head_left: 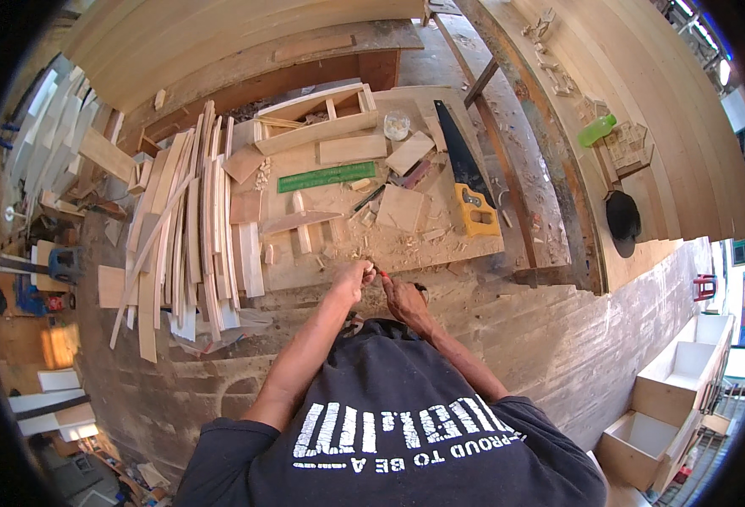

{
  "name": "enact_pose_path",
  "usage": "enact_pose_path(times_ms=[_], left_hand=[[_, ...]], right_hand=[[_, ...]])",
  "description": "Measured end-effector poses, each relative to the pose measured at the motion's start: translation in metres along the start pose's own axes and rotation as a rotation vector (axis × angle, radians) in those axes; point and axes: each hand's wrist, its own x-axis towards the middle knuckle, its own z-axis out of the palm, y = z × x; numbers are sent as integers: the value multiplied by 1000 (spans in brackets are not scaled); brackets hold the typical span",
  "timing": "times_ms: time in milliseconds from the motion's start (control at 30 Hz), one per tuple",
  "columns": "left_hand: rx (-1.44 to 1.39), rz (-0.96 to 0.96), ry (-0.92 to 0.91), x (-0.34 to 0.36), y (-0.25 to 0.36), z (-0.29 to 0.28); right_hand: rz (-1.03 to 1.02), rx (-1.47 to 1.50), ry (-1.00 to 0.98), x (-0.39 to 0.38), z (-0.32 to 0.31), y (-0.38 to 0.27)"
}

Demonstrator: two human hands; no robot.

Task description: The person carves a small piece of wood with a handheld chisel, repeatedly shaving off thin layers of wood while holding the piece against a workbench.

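Note:
My left hand (354, 279) is closed at the near edge of the wooden work board (457, 249). What its fingers pinch is too small to make out. Just right of it, my right hand (406, 304) is wrapped round a small tool with an orange-red part (382, 275), whose tip points at the left fingers. Wood shavings (364, 252) lie scattered beyond both hands. A thin wooden piece crossed by an upright strip (303, 221) rests further up the board. A square wooden block (402, 208) lies to the right of it.
A handsaw with a yellow handle (476, 211) lies at the board's right. A green ruler (326, 177), a clear jar (396, 126) and an open wooden box (317, 118) sit further back. Long wood strips (193, 228) are heaped on the left. A black cap (622, 223) rests far right.

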Motion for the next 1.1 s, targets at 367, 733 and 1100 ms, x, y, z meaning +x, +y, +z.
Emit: enact_pose_path(times_ms=[367, 733, 1100], left_hand=[[5, -85, 5, 22, 4, 5], [102, -67, 32, 20, 7, 5], [392, 376, -284, -7, 4, -43]], right_hand=[[25, 189, -10, 0, 11, 8], [31, 94, -58, -3, 15, 10], [193, 393, 16, -3, -7, 11]])
